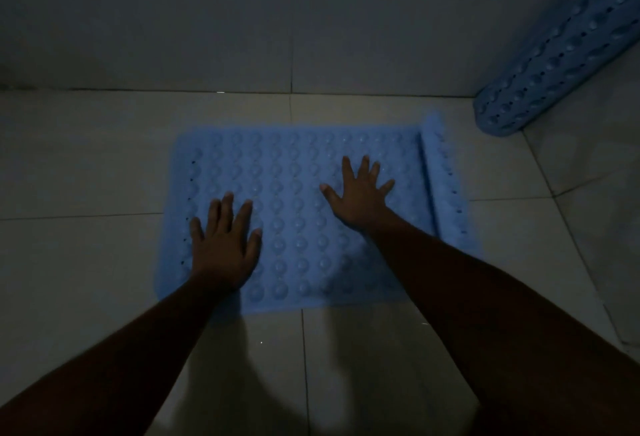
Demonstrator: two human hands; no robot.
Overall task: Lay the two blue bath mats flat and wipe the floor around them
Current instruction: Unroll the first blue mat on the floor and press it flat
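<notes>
A blue bath mat point(298, 213) with rows of round bumps lies on the pale tiled floor point(86, 175) in the middle of the head view. Its right end is still curled into a roll point(441, 179). My left hand point(223, 241) presses palm down on the mat's near left part, fingers spread. On the mat's right part, just left of the roll, my right hand point(360, 196) rests flat with its fingers apart. A second blue mat point(561, 54), rolled up, leans in the corner at the upper right, its lower end on the floor.
A grey wall point(242, 19) rises just behind the mat, meeting the floor along a dark joint. Another wall closes the right side. The room is dim. Bare tiles lie to the left of and in front of the mat.
</notes>
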